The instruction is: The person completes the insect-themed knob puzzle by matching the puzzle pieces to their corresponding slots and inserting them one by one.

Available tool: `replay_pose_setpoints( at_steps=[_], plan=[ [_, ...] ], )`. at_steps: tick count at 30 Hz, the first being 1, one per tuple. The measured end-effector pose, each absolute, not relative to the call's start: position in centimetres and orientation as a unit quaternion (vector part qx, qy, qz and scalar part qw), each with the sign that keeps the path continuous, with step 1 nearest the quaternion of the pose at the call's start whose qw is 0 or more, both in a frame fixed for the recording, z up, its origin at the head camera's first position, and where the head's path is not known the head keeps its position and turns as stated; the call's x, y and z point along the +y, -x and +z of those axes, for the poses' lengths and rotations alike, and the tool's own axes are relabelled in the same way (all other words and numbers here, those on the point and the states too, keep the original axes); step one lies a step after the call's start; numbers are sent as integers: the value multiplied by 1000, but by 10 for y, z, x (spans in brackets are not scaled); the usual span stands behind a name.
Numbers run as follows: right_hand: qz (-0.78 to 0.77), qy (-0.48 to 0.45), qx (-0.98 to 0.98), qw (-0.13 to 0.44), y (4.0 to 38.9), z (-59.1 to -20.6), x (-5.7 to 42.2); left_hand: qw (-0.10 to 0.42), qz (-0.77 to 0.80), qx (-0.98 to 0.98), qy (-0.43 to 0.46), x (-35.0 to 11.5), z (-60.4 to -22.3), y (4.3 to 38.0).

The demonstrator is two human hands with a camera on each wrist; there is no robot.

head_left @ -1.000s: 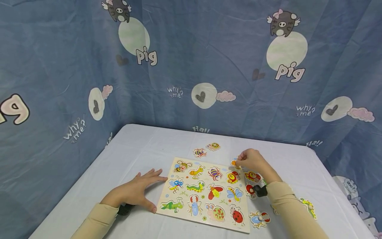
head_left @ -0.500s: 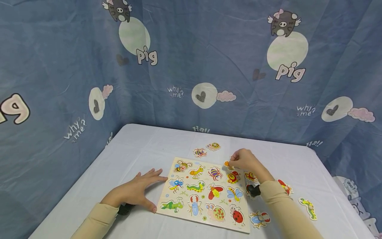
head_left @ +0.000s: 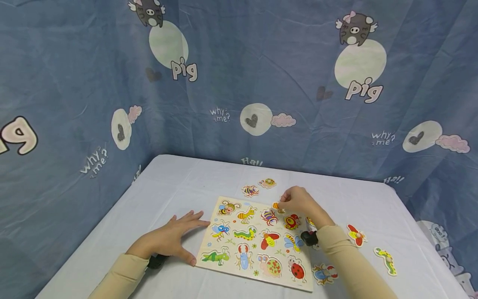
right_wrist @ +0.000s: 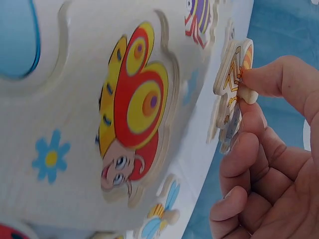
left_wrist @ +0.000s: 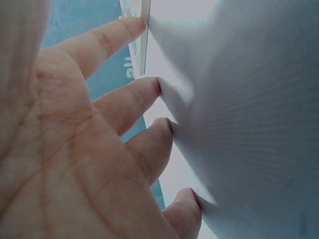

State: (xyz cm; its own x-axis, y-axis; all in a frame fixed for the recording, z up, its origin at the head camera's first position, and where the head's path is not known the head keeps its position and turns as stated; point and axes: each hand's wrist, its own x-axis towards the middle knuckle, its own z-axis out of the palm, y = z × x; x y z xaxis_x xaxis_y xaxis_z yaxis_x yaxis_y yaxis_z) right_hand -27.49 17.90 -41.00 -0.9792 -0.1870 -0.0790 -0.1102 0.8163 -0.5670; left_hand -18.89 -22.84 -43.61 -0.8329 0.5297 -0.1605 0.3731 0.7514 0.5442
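Observation:
Thumb and fingertips of my right hand [head_left: 301,205] pinch the knob of an orange-striped wooden insect puzzle piece [head_left: 276,206] above the far edge of the puzzle board [head_left: 228,269]. In the right wrist view the piece [right_wrist: 232,79] is tilted, with the printed butterfly recess [right_wrist: 137,104] below it. My left hand [head_left: 171,236] lies spread at the board's left side, thumb and index fingertip at its edge. In the left wrist view the other fingertips [left_wrist: 153,85] rest on the white cloth. A bee [head_left: 227,208] fills the board's far left corner.
Behind the board lie a spider piece [head_left: 250,191] and a snail piece [head_left: 267,183]. To the right are a beetle piece [head_left: 323,274], a red-winged fly piece [head_left: 356,236] and a caterpillar piece [head_left: 385,261]. My right forearm covers part of that side. A blue curtain [head_left: 209,141] hangs behind.
My right hand has moved left along the board's far edge with the orange-striped puzzle piece, from near the right corner to beside the spider recess. My left hand has stayed in place.

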Motion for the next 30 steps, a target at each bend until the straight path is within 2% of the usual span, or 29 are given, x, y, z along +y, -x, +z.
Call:
replay_pose_setpoints(
  at_steps=[30],
  plan=[
    [-287, 153, 941, 92, 273, -421, 125, 143, 246, 924, -254, -230, -438, 189]
  ],
)
